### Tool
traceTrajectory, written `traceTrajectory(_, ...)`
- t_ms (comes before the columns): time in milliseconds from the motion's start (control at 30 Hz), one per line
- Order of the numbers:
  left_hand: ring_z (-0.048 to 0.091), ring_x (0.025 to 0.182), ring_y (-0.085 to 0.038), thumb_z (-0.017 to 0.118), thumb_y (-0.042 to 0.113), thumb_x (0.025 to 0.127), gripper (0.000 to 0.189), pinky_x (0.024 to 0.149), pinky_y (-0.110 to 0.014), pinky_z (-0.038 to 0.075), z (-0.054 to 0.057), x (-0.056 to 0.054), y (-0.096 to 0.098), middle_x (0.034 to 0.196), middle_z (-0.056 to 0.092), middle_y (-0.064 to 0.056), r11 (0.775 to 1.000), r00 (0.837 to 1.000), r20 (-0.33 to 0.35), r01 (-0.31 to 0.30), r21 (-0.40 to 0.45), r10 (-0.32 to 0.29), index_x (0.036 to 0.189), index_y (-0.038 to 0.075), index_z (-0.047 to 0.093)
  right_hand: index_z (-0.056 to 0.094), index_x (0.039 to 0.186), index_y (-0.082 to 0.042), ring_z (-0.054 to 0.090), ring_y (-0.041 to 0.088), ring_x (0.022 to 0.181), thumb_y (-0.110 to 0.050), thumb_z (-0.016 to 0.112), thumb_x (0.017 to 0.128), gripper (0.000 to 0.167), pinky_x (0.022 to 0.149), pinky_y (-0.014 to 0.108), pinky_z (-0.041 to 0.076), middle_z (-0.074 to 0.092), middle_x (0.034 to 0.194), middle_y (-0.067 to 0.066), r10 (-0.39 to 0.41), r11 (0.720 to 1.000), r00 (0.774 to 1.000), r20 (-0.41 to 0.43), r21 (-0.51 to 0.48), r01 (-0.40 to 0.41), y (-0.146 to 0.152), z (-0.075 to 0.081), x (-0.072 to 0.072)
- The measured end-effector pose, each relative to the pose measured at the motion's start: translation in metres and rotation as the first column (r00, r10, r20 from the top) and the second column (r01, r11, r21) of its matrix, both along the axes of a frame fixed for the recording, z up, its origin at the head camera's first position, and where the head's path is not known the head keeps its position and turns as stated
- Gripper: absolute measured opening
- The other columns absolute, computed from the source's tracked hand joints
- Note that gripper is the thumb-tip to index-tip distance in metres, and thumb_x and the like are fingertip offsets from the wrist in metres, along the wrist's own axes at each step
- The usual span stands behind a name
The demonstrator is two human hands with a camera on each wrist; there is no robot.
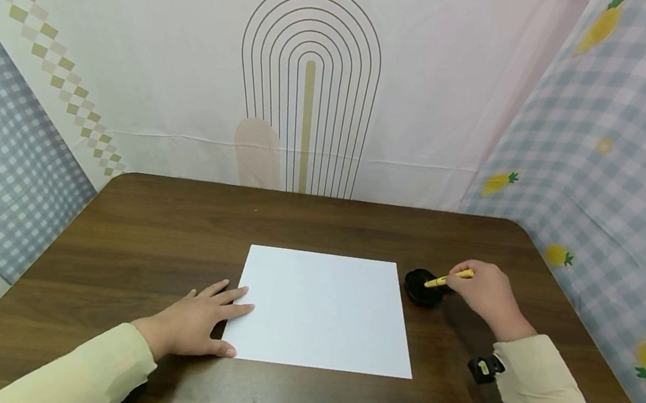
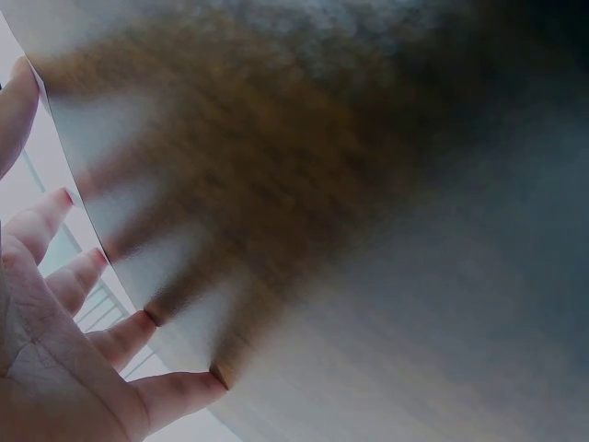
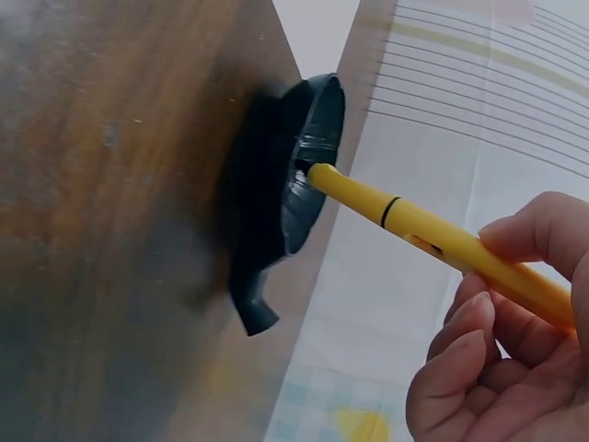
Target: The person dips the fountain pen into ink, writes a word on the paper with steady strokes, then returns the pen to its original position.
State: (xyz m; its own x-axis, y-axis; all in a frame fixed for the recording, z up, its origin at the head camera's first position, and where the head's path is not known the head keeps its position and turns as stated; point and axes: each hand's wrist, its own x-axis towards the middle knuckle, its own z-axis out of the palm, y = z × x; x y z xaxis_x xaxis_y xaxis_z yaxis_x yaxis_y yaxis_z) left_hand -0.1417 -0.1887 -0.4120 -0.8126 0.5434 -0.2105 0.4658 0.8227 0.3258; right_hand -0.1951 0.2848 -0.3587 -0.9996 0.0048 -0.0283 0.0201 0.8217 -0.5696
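Right hand has its fingers pinching a yellow pen that slants down and left from them, its long axis aimed into the black dish, though I honestly can't tell if the tip touches the inside. That dish sits nearer the desk's right edge, just right of the white paper, while the left hand, way farther off, has its fingers spread on the sheet's left edge.

Free passage over the white sheet, black dish and yellow pen in the way just past its right edge
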Motion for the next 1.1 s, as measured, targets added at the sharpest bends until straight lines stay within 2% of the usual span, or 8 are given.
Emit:
traceTrajectory(333,0.021,0.143,-0.040,0.070,0.056,0.080,0.074,0.098,-0.075,0.025,-0.001,0.000,0.000,0.156,0.031,-0.005,1.000,1.000,0.009,-0.005,0.008,0.005,0.145,0.026,0.048,0.066,0.101,0.003,0.041,0.017,0.059,-0.017,0.057,0.088,0.026,0.054,0.030,0.036,0.054,0.071,0.004,0.046,0.998,0.998,0.043,0.031,-0.047,-0.004,0.006,-0.006)
traceTrajectory(833,0.022,0.143,-0.041,0.070,0.056,0.080,0.075,0.097,-0.076,0.025,0.001,0.001,-0.001,0.156,0.032,-0.005,1.000,1.000,-0.001,-0.001,0.018,0.001,0.144,0.025,0.048,0.066,0.092,0.000,0.041,0.015,0.055,-0.018,0.055,0.086,0.021,0.053,0.029,0.037,0.050,0.063,0.001,0.064,0.996,0.993,0.097,0.058,-0.070,-0.011,0.014,-0.018)
traceTrajectory(1100,0.021,0.143,-0.041,0.069,0.057,0.080,0.076,0.097,-0.076,0.024,0.000,0.000,0.000,0.156,0.031,-0.005,1.000,1.000,0.001,-0.003,0.017,0.003,0.145,0.025,0.048,0.066,0.096,0.001,0.044,0.016,0.058,-0.019,0.056,0.089,0.024,0.053,0.030,0.039,0.055,0.069,0.003,0.079,0.995,0.991,0.111,0.050,-0.085,-0.013,0.015,-0.021)
